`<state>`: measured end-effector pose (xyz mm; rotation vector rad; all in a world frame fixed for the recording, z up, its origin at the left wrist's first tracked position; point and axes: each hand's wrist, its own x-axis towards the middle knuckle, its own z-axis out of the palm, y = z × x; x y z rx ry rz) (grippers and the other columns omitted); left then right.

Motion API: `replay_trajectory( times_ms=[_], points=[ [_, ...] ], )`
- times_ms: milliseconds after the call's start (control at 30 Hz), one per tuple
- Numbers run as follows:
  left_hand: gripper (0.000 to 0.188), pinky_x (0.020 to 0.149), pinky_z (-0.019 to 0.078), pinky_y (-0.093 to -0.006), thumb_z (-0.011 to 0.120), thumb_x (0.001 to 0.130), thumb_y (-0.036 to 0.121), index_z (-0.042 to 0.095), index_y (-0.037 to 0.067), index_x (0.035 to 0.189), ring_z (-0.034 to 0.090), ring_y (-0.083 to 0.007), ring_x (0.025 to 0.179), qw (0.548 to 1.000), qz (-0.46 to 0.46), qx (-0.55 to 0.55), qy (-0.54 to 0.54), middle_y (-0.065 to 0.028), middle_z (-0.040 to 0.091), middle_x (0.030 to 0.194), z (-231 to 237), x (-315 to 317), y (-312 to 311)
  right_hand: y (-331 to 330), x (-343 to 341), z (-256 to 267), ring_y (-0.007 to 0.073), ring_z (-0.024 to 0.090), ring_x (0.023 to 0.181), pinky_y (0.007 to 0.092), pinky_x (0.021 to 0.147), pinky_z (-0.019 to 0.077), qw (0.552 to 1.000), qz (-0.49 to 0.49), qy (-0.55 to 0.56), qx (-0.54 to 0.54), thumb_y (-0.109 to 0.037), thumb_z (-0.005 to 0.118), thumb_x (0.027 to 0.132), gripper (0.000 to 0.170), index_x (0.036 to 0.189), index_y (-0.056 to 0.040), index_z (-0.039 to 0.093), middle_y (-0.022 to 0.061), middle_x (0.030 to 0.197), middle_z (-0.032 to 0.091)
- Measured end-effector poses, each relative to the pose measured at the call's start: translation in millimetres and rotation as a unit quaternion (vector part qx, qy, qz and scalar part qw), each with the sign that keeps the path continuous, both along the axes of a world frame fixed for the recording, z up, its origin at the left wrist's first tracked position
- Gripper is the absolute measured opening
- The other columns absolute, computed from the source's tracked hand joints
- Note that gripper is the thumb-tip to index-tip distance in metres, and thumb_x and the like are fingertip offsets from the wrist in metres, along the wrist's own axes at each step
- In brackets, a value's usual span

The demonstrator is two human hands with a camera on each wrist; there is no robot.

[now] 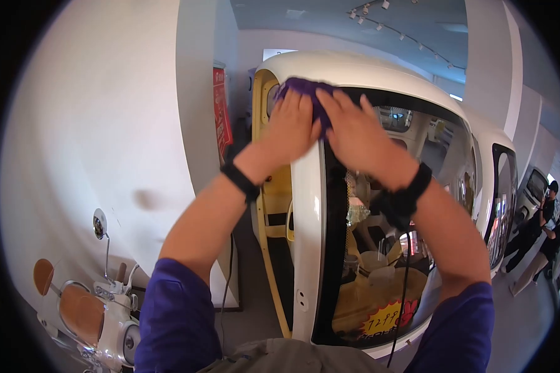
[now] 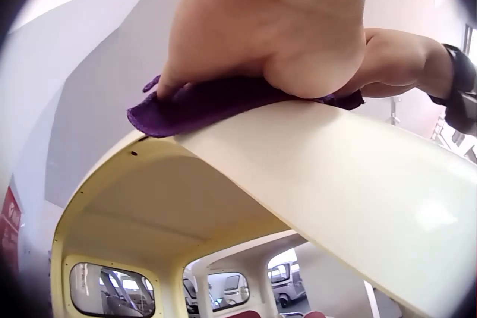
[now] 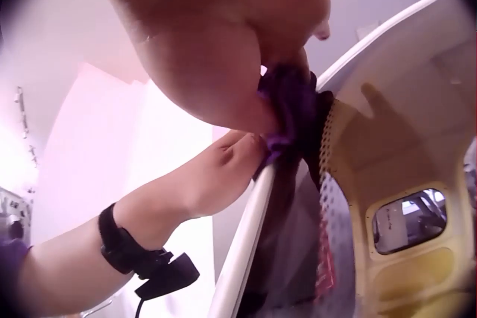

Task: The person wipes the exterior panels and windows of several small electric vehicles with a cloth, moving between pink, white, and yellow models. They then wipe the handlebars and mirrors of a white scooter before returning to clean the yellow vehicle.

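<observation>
A purple cloth [image 1: 303, 87] lies over the upper front corner of a small white vehicle [image 1: 379, 69]. The left hand [image 1: 290, 123] rests flat on the cloth, fingers extended. In the left wrist view the cloth [image 2: 201, 105] lies between that hand [image 2: 261, 42] and the white door-frame edge [image 2: 298, 146]. Beside it, the right hand [image 1: 359, 133] has its fingers spread, the fingertips at the cloth's right side near the windshield's top corner. The right wrist view shows the cloth [image 3: 289, 109] bunched under the right hand [image 3: 216, 57], whose fingertips are mostly hidden.
The windshield [image 1: 442, 143] has a yellow price sign [image 1: 382, 320] low inside. A white scooter [image 1: 99, 311] with brown seats stands at lower left, beside a white wall [image 1: 106, 124]. A red banner [image 1: 221, 102] hangs behind the vehicle. Two people [image 1: 538, 227] stand at far right.
</observation>
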<state>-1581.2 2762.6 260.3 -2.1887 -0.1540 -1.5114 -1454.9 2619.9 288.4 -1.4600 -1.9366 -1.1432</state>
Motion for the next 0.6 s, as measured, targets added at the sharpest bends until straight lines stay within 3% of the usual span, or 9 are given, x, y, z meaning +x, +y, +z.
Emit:
replay_trajectory(
  times_ms=[67, 200, 367, 467, 533, 600],
  points=[
    [0.046, 0.095, 0.0404, -0.0526, 0.06, 0.089, 0.018, 0.041, -0.009, 0.122, 0.049, -0.0473, 0.108, 0.999, 0.002, -0.032, 0.015, -0.0299, 0.049, 0.114, 27, 10, 20, 17, 5, 30, 0.0337, 0.052, 0.126, 0.065, 0.11, 0.023, 0.998, -0.053, 0.024, -0.022, -0.016, 0.053, 0.089, 0.059, 0.144, -0.0052, 0.037, 0.0181, 0.136, 0.049],
    [0.04, 0.086, 0.0465, -0.0489, 0.058, 0.093, 0.022, 0.042, -0.007, 0.114, 0.053, -0.0486, 0.102, 0.998, -0.035, -0.055, -0.006, -0.0305, 0.053, 0.109, 56, 35, 55, 50, 14, 62, 0.0307, 0.05, 0.129, 0.0657, 0.111, 0.0185, 0.992, -0.108, 0.065, -0.023, -0.023, 0.052, 0.091, 0.056, 0.145, -0.0106, 0.039, 0.0134, 0.147, 0.045],
    [0.037, 0.085, 0.047, -0.0487, 0.058, 0.093, 0.023, 0.044, -0.007, 0.109, 0.054, -0.0484, 0.1, 0.995, -0.026, -0.094, 0.015, -0.0302, 0.055, 0.107, 46, 16, 35, 51, 23, 51, 0.0307, 0.052, 0.125, 0.0576, 0.106, 0.0338, 0.998, -0.027, 0.051, -0.026, -0.019, 0.052, 0.09, 0.051, 0.14, -0.0116, 0.044, 0.0121, 0.137, 0.053],
    [0.041, 0.084, 0.0471, -0.0498, 0.06, 0.091, 0.023, 0.045, -0.008, 0.113, 0.054, -0.0486, 0.097, 0.995, 0.027, -0.095, 0.017, -0.0306, 0.054, 0.107, -2, -11, -11, 3, 5, 10, 0.0308, 0.053, 0.123, 0.0549, 0.104, 0.0362, 0.999, 0.019, 0.003, -0.036, -0.013, 0.052, 0.087, 0.051, 0.138, -0.0104, 0.045, 0.0122, 0.134, 0.054],
    [0.051, 0.093, 0.0458, -0.0519, 0.061, 0.09, 0.023, 0.042, -0.012, 0.123, 0.053, -0.0512, 0.106, 0.995, 0.039, -0.09, 0.014, -0.0329, 0.051, 0.118, -54, -25, -48, -35, -15, -35, 0.0295, 0.054, 0.122, 0.0508, 0.103, 0.038, 0.998, 0.006, -0.038, -0.051, -0.01, 0.053, 0.084, 0.053, 0.136, -0.0067, 0.046, 0.0146, 0.13, 0.055],
    [0.061, 0.104, 0.0377, -0.0579, 0.067, 0.084, 0.024, 0.044, -0.011, 0.129, 0.044, -0.0543, 0.122, 0.996, 0.015, -0.083, 0.007, -0.0356, 0.045, 0.13, -115, -34, -85, -75, -34, -92, 0.0307, 0.056, 0.118, 0.0482, 0.104, 0.0393, 0.997, -0.019, -0.062, -0.048, -0.01, 0.053, 0.083, 0.051, 0.134, -0.0024, 0.049, 0.0178, 0.125, 0.056]
  ],
)
